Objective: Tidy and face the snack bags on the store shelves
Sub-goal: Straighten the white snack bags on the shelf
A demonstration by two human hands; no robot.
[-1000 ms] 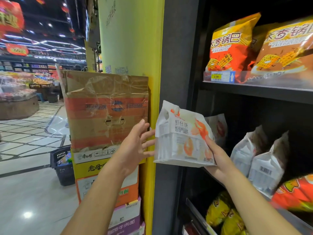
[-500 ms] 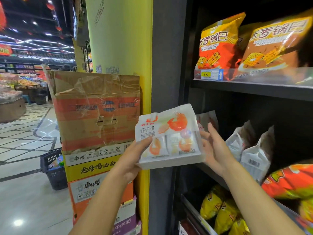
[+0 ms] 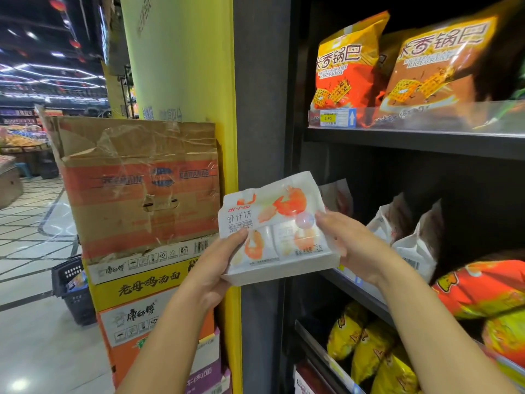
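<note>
Evidently, the task was partly done: the shrimp cracker pack (image 3: 277, 228) was off the middle shelf (image 3: 366, 298), near its left end, with the left hand (image 3: 216, 268) and right hand (image 3: 349, 245) gripping opposite edges. White bags (image 3: 414, 245) there stood edge-on, not yet faced.

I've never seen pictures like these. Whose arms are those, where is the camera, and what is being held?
There is no machine here: these are a person's bare arms. A camera worn on the head looks forward and down, so you see roughly what the person sees. The left hand and right hand hold a white shrimp-cracker pack, its front facing the camera, in front of a dark shelf. White bags stand on that shelf. Orange bags sit on the upper shelf, and yellow bags sit lower down. Stacked boxes stand to the left.
</note>
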